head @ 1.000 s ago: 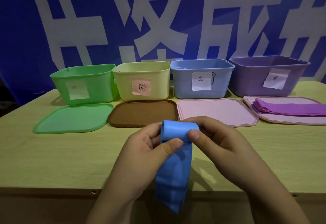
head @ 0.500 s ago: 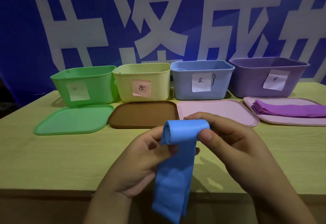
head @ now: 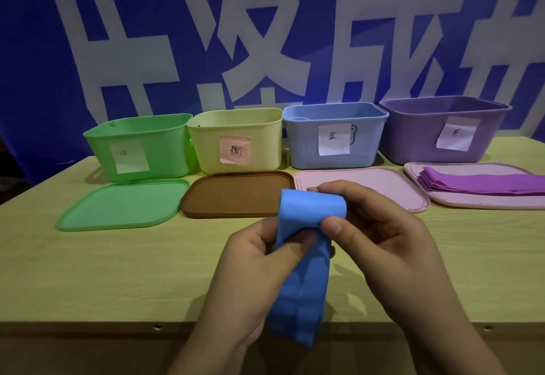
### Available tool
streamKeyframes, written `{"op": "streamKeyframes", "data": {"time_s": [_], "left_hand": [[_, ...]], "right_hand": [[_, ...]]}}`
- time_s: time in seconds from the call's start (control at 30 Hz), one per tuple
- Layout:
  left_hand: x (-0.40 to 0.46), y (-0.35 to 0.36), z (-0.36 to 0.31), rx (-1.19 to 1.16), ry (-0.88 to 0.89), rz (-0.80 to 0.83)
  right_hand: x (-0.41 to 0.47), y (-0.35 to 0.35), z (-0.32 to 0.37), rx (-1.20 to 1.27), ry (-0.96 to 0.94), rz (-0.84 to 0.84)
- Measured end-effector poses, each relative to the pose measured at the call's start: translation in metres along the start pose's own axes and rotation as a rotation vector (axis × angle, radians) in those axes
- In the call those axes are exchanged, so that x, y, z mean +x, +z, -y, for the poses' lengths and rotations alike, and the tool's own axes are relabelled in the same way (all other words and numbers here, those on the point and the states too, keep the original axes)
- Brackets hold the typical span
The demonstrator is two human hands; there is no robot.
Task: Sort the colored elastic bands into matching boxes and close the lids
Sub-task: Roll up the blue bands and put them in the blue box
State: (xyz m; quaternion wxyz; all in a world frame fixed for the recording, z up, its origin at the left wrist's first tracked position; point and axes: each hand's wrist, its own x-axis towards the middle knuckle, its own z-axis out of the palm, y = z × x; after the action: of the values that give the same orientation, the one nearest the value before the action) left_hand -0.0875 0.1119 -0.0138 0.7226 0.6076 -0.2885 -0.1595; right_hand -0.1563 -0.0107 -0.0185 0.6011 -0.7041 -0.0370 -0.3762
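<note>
A blue elastic band [head: 303, 271] hangs over the near table edge, its top folded over. My left hand [head: 253, 259] pinches the band from the left and my right hand [head: 380, 233] grips the folded top between thumb and fingers. At the back stand four open boxes: green [head: 138, 147], yellow [head: 236, 141], blue [head: 333, 138] and purple [head: 442, 129], each with a paper label. Purple bands [head: 483, 184] lie stacked on a pink lid [head: 472, 202] at the right.
In front of the boxes lie a green lid [head: 121, 205], a brown lid [head: 233, 194] and another pink lid [head: 383, 185]. The wooden table [head: 88, 271] ends just below my hands. A blue banner with white characters hangs behind.
The folded top of the blue band has been turned over further and grown wider. My right hand slid along the fold while my left thumb moved lower on the band.
</note>
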Motion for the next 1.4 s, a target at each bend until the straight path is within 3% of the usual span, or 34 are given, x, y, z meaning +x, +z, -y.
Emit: {"op": "streamKeyframes", "data": {"time_s": [0.47,0.63,0.9,1.13,1.4], "left_hand": [[0.003,-0.011,-0.001,-0.095,-0.031,0.186],[0.007,-0.011,0.005,-0.063,-0.013,0.088],[0.010,-0.013,0.005,-0.071,0.004,0.067],[0.010,-0.016,0.006,-0.009,0.084,0.097],[0.015,-0.031,0.002,-0.310,-0.056,0.290]], "right_hand": [[0.005,-0.003,-0.005,-0.099,-0.070,0.050],[0.007,-0.001,-0.011,-0.113,-0.104,0.122],[0.013,-0.009,-0.003,-0.022,0.078,0.202],[0.012,-0.007,-0.001,-0.101,0.207,0.193],[0.009,-0.008,0.005,0.058,0.119,0.187]]}}
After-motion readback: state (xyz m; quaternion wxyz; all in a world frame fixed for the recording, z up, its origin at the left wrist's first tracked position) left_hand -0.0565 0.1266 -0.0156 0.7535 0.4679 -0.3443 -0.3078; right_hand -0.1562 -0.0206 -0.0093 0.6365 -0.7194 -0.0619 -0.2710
